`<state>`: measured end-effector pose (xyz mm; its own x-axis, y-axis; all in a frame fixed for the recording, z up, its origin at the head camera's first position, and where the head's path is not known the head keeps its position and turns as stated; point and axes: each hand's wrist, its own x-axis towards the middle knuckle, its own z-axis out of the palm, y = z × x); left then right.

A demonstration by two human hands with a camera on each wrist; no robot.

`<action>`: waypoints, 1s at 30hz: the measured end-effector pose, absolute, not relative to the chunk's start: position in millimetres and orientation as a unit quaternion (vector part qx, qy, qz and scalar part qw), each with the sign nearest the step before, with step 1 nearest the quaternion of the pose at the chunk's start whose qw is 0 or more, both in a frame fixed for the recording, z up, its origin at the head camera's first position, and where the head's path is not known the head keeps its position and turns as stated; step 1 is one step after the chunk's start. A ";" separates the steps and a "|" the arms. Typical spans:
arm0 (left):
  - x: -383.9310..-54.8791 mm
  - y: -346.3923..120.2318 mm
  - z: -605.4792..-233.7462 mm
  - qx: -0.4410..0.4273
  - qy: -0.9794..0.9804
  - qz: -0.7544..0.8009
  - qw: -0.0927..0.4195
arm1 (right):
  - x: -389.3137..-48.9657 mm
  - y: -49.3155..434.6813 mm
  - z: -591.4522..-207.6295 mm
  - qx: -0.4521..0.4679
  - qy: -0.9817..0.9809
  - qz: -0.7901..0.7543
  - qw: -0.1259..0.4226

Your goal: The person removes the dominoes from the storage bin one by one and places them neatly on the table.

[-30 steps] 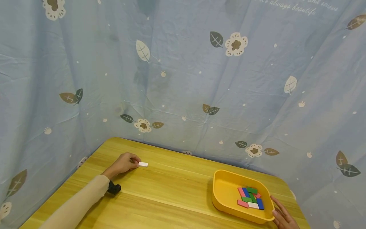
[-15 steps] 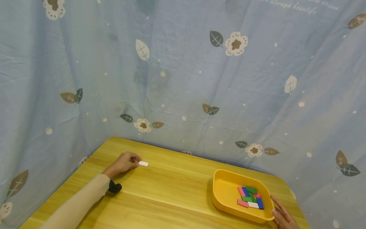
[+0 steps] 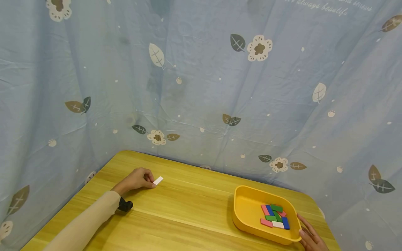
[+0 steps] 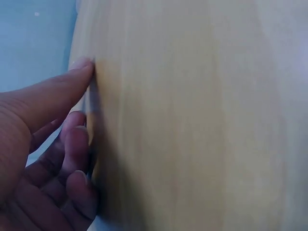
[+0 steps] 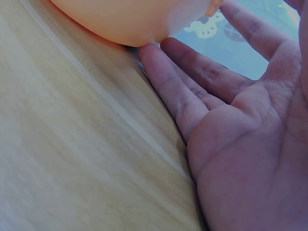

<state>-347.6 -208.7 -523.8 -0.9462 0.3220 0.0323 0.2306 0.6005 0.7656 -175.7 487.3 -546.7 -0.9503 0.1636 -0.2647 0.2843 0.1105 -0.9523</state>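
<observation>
White block (image 3: pixel 158 180) is turning: half a second ago its long axis was running nearly left-right, free end aiming toward the right side of the table (image 3: pixel 194 202); now it's sitting on a diagonal, swung counterclockwise as I'm viewing it. I'm reading that as reorienting in place, not carrying, since it's staying in about the same spot. Long axis is running from the near-left end, at the thumb, to the free end, which is pointing right and away, toward the curtain (image 3: pixel 201 69). Left hand (image 3: pixel 138 178) is pinching that near end, far left part of the table; the wrist view isn't showing the block clearly, and I'm not able to tell whether it's touching the wood. Right hand (image 3: pixel 312 238) is resting straight fingers against the yellow tray (image 3: pixel 248 207), holding nothing. Hands are staying well apart. Colored blocks (image 3: pixel 277 217) are lying in the tray, unchanged.
</observation>
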 end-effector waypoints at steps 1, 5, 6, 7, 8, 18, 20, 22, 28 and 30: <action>-348.2 -208.5 -523.5 0.157 0.891 0.421 0.060 | -175.6 487.5 -546.6 0.150 0.743 -0.650 0.047; -351.7 -207.6 -521.4 0.176 0.885 0.424 0.080 | -174.6 488.4 -546.7 0.146 0.744 -0.651 0.041; -352.4 -207.3 -520.5 0.188 0.882 0.424 0.085 | -174.4 488.7 -546.9 0.144 0.744 -0.651 0.039; -353.4 -207.2 -519.8 0.200 0.880 0.422 0.091 | -174.1 489.2 -547.0 0.144 0.744 -0.651 0.040; -354.2 -206.8 -519.2 0.211 0.878 0.418 0.097 | -173.9 489.5 -547.4 0.140 0.745 -0.651 0.038; -358.0 -208.2 -518.5 0.219 0.873 0.417 0.123 | -177.6 487.5 -546.9 0.147 0.746 -0.647 0.048; -358.6 -209.1 -519.6 0.215 0.875 0.417 0.120 | -177.4 487.3 -546.2 0.145 0.746 -0.649 0.044; -359.0 -209.4 -520.6 0.205 0.877 0.417 0.118 | -177.5 487.8 -546.4 0.139 0.748 -0.648 0.039; -359.1 -209.5 -522.6 0.190 0.879 0.422 0.114 | -175.1 488.4 -547.8 0.125 0.741 -0.659 0.029; -357.9 -209.3 -522.0 0.190 0.879 0.423 0.113 | -174.2 487.9 -548.0 0.124 0.739 -0.661 0.028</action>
